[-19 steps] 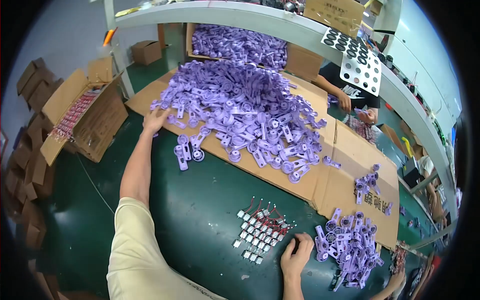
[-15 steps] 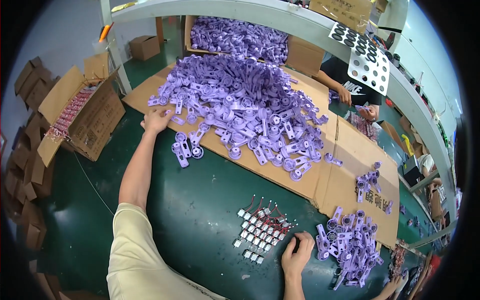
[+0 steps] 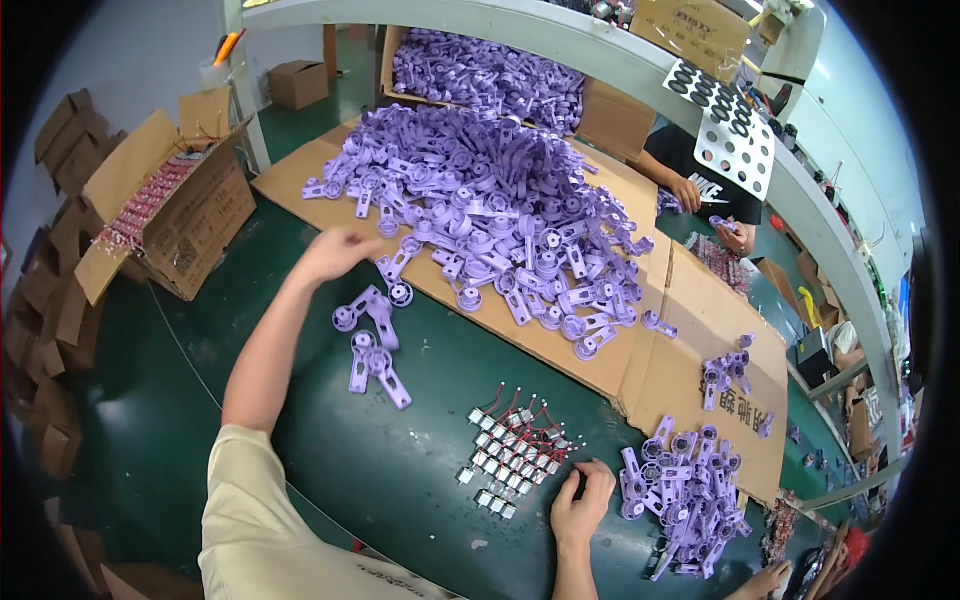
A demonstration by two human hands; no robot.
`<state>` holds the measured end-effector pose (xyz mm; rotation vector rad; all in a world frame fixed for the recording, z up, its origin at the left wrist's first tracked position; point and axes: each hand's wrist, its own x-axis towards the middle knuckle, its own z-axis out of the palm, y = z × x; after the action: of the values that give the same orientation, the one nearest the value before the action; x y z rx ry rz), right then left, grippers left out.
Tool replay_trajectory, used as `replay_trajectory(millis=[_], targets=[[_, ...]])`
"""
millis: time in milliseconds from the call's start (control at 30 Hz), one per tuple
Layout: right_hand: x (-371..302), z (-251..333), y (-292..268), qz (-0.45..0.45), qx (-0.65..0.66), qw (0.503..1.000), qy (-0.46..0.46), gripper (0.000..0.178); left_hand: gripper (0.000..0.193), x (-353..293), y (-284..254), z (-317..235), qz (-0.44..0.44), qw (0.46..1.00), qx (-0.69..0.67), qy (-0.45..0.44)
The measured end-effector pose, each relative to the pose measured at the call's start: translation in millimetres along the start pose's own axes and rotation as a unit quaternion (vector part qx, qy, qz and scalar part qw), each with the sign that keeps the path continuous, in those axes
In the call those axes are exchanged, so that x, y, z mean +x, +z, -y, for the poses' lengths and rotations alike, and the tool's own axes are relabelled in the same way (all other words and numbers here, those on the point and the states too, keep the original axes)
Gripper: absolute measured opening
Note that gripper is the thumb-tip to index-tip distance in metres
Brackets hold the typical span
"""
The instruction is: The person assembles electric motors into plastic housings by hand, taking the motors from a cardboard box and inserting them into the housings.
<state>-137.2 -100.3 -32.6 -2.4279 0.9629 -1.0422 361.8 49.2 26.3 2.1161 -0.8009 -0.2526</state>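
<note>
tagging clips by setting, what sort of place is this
Probably a small-parts assembly workshop: purple plastic parts heaped on flattened cardboard, small wired silver components lined up on the green table, and another person across the cardboard.

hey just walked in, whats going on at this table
A person is working bare-handed at a green table. Their left hand is at the near edge of a cardboard sheet, between a large heap of purple plastic parts and a few loose ones; whether its fingers hold anything is unclear. The right hand rests between small silver parts with red wires and a smaller purple pile.
</note>
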Motion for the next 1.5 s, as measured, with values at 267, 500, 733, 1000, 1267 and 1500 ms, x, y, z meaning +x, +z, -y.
replay_trajectory(millis=[267,500,733,1000,1267,1500], targets=[[-1,-3,8,-0.017,-0.005,1.000,-0.020,0.015,0.110,105,103,-94,0.038,0.996,0.073,-0.045],[-3,-2,4,-0.021,0.002,1.000,-0.008,0.012,0.101,67,81,-105,0.131,0.972,0.189,0.042],[-5,-2,3,-0.003,0.014,1.000,-0.011,0.015,0.088,69,70,-141,0.052,0.961,0.133,0.238],[6,2,5,0.015,0.027,0.999,0.005,0.025,0.090,79,156,-149,0.184,0.918,0.329,0.123],[12,-3,-10,0.109,0.103,0.983,0.110,0.019,0.063,10,139,-130,0.185,0.919,0.300,0.176],[11,18,-12,0.181,0.005,0.983,-0.030,0.033,0.050,-58,108,-153,0.187,0.893,0.337,0.231]])
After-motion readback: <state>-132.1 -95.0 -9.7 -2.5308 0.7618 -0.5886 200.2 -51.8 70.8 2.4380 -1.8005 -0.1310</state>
